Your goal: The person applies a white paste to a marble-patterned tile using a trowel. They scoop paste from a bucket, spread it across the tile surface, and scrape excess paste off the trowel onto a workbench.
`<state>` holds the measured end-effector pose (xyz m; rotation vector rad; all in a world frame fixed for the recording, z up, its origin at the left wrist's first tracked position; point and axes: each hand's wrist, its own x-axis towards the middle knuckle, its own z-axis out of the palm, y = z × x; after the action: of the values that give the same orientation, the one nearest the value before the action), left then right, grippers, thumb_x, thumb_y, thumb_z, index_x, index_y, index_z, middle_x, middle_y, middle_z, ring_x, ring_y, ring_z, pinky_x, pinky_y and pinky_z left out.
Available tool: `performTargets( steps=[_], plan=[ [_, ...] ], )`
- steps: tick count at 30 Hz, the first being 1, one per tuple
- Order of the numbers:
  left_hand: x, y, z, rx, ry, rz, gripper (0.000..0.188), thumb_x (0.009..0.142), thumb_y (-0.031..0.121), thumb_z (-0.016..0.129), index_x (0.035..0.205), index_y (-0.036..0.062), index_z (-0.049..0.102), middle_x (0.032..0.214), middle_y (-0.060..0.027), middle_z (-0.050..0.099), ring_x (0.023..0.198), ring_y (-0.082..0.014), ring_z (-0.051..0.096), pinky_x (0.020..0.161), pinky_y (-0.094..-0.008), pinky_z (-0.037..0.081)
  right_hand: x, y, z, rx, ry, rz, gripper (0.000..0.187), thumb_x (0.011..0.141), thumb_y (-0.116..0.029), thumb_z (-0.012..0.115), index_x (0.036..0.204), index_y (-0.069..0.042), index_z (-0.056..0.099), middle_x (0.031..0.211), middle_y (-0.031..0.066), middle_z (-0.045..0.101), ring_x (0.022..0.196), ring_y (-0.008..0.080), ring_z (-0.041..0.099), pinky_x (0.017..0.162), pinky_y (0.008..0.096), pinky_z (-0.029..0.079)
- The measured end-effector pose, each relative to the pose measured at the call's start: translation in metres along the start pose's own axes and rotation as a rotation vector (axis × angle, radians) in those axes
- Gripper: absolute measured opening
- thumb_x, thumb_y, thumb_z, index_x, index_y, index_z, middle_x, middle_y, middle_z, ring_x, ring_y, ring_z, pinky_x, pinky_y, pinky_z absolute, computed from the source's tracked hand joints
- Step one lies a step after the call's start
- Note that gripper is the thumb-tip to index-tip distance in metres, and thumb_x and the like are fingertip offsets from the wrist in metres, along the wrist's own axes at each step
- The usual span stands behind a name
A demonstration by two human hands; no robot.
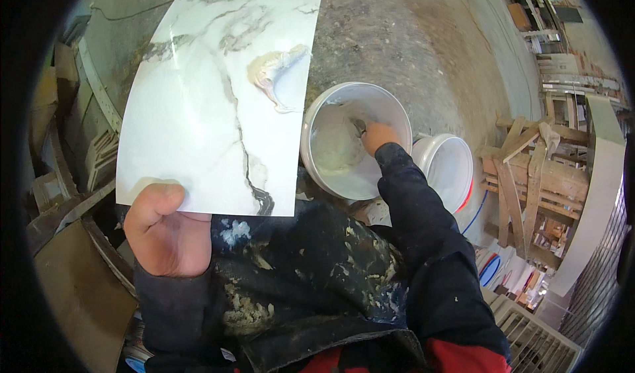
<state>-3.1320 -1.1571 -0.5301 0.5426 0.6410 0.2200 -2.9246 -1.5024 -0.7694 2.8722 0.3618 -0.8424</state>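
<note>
My left hand [169, 231] grips the near edge of a white marble-patterned tile [192, 115], thumb on its face and the other fingers mostly hidden beneath. A smear of pale, wet paste [271, 75] lies on the tile's right side. My right hand [380, 137] reaches into a white bucket [309, 125], closed around a small dark tool [358, 124] that is mostly hidden by the fist. Pale creamy material [334, 144] coats the bucket's inside. The tile is held up to the left of the bucket.
A second white bucket [451, 168] stands right of the first, partly behind my right arm. Wooden pallets [536, 181] stand farther right. Boards and a wooden frame [99, 82] crowd the left side. A stained apron [311, 260] covers my lap. The concrete floor [390, 35] is stained.
</note>
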Motion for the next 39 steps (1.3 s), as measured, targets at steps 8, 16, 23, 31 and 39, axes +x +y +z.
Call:
performTargets(
  steps=[8, 16, 23, 31, 39],
  plan=[
    [-0.001, -0.001, 0.004, 0.007, 0.011, 0.003, 0.042, 0.078, 0.003, 0.058, 0.119, -0.0062, 0.057, 0.122, -0.0175, 0.062, 0.116, -0.0322, 0.06, 0.103, -0.0501, 0.047, 0.011, 0.006, 0.017, 0.038, -0.022, 0.016, 0.029, 0.084, -0.026, 0.06, 0.092, -0.001, 0.074, 0.098, 0.0223, 0.072, 0.095, 0.0373, 0.069, 0.088, 0.0463, 0.054],
    [0.0, 0.001, 0.007, 0.015, 0.038, -0.008, 0.015, 0.08, 0.004, 0.06, 0.094, -0.0021, 0.063, 0.106, -0.0158, 0.066, 0.106, -0.032, 0.063, 0.099, -0.0484, 0.048, 0.003, -0.007, 0.018, 0.17, -0.018, 0.05, 0.031, 0.082, -0.024, 0.059, 0.082, 0.005, 0.072, 0.064, 0.0179, 0.069, 0.061, 0.0299, 0.071, 0.073, 0.0416, 0.058],
    [0.005, -0.004, 0.01, 0.025, -0.02, -0.042, 0.013, 0.082, 0.005, 0.059, 0.09, -0.003, 0.064, 0.099, -0.0162, 0.068, 0.096, -0.0323, 0.066, 0.09, -0.0473, 0.05, -0.005, -0.005, 0.02, 0.505, -0.156, 0.195, 0.03, 0.086, -0.023, 0.058, 0.083, 0.004, 0.07, 0.066, 0.0139, 0.069, 0.056, 0.025, 0.069, 0.06, 0.0383, 0.056],
    [0.024, -0.014, 0.012, 0.14, -0.291, -0.101, 0.055, 0.081, 0.011, 0.058, 0.132, -0.0081, 0.05, 0.122, -0.0201, 0.066, 0.103, -0.0354, 0.069, 0.081, -0.0471, 0.062, -0.129, 0.028, -0.078, 1.133, 0.161, 0.236, 0.03, 0.092, -0.026, 0.061, 0.104, 0.0, 0.068, 0.074, 0.0078, 0.068, 0.048, 0.0126, 0.056, 0.045, 0.0273, 0.043],
    [0.036, -0.012, 0.008, 0.148, -0.428, -0.183, 0.059, 0.08, 0.011, 0.056, 0.135, -0.0083, 0.047, 0.124, -0.0216, 0.064, 0.104, -0.0357, 0.069, 0.08, -0.045, 0.064, -0.286, 0.009, -0.19, 1.518, 0.419, 0.034, 0.029, 0.097, -0.021, 0.06, 0.119, -0.003, 0.064, 0.085, 0.0049, 0.07, 0.051, 0.0053, 0.05, 0.044, 0.019, 0.034]
  ],
)
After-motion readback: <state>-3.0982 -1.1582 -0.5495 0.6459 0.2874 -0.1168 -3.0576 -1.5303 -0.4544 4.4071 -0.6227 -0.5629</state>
